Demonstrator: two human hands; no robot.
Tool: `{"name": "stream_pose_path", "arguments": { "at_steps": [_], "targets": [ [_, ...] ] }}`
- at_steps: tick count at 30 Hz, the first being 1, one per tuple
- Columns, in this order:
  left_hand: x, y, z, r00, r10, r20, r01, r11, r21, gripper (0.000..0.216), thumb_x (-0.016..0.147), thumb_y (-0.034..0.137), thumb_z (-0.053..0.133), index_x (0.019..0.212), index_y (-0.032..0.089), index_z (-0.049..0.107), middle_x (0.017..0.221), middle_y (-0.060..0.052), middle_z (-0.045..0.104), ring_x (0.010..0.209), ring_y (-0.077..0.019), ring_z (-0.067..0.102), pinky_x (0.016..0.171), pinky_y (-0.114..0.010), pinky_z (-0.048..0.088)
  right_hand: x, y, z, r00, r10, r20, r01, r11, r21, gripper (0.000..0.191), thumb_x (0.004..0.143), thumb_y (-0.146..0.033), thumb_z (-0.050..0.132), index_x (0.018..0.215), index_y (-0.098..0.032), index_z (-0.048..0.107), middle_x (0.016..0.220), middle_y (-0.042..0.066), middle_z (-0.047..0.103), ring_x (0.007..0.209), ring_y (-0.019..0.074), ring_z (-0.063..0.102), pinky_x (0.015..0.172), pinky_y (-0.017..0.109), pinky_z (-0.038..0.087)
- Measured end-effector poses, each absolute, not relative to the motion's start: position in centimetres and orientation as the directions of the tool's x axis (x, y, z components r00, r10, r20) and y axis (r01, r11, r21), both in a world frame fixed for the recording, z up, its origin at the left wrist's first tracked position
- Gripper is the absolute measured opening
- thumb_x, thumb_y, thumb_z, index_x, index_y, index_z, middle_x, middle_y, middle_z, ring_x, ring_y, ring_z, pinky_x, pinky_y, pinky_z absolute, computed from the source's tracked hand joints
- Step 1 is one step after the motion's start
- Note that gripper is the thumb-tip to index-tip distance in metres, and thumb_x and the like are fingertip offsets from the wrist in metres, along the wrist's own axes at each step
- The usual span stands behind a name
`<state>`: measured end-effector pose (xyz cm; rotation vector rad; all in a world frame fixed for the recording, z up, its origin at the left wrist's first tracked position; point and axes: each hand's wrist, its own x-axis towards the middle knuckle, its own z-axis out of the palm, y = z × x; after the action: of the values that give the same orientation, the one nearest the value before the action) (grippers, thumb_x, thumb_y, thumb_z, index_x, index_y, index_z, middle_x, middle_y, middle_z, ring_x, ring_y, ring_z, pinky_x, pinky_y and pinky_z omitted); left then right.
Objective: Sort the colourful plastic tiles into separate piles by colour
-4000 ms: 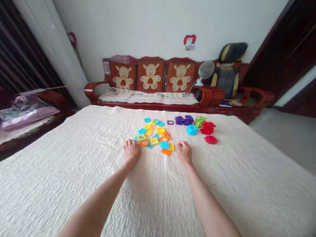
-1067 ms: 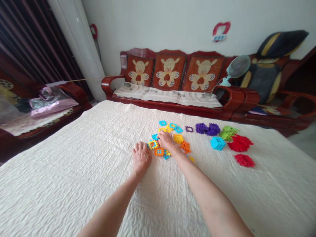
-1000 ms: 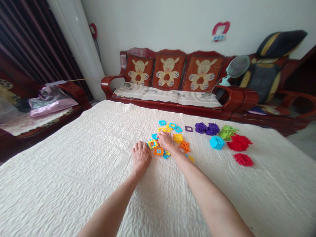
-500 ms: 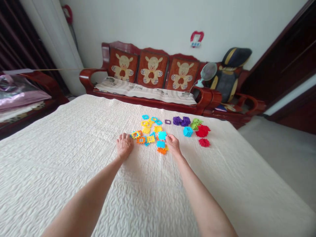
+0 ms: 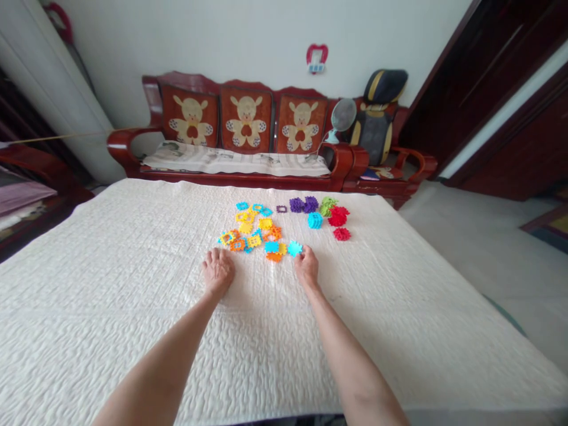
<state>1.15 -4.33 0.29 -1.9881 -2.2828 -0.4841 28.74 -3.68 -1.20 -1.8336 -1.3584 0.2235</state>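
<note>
While the right hand [image 5: 307,265] pinches a blue tile [image 5: 293,248]—edge hidden—the left hand [image 5: 218,271] lies spread.

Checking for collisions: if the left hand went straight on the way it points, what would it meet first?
Likely the yellow frame piece, just beyond the left hand; the orange window piece beside it is close too, and depth is unclear.

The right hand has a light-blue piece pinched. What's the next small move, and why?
I'd probably carry the light-blue piece in the right hand over to the light-blue stack: the colours match, the stack sits just beyond that hand, and the purple pieces and red pieces near it are also grouped by colour.
</note>
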Motion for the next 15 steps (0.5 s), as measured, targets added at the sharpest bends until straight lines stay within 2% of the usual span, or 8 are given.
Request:
{"name": "stream_pose_path", "arguments": {
  "at_steps": [6, 12, 15],
  "targets": [
    [1.1, -4.2, 0.3, -0.151, 0.943, 0.297, 0.976, 0.095, 0.194, 0.037, 0.094, 0.031, 0.032, 0.112, 0.017, 0.061, 0.121, -0.016, 0.056, 0.120, -0.0314, 0.046, 0.091, -0.044, 0.039, 28.1, -4.1, -2.3, 0.402, 0.819, 0.411, 0.757, -0.044, -0.652, 0.045, 0.082, -0.022, 0.044, 0.126, -0.010, 0.048, 0.104, 0.016, 0.063, 0.097, 0.0255, 0.060, 0.087, 0.038, 0.048],
    [1.2, -4.3, 0.3, -0.146, 0.943, 0.300, 0.981, 0.099, 0.167, 0.035, 0.094, 0.030, 0.032, 0.111, 0.017, 0.060, 0.120, -0.015, 0.057, 0.119, -0.0309, 0.046, 0.091, -0.043, 0.040, 28.0, -4.8, -1.4, 0.328, 0.794, 0.512, 0.829, 0.018, -0.559, 0.057, 0.072, -0.015, 0.048, 0.129, -0.012, 0.043, 0.129, 0.019, 0.050, 0.123, 0.0283, 0.046, 0.102, 0.042, 0.041],
    [1.2, -4.3, 0.4, -0.141, 0.941, 0.307, 0.983, 0.096, 0.157, 0.035, 0.094, 0.030, 0.031, 0.109, 0.017, 0.060, 0.119, -0.015, 0.057, 0.118, -0.0309, 0.047, 0.090, -0.043, 0.040, 28.0, -5.1, -0.8, 0.307, 0.818, 0.486, 0.866, -0.028, -0.500, 0.059, 0.071, -0.016, 0.049, 0.130, -0.011, 0.043, 0.132, 0.019, 0.050, 0.124, 0.0301, 0.044, 0.100, 0.044, 0.039]
  ]
}}
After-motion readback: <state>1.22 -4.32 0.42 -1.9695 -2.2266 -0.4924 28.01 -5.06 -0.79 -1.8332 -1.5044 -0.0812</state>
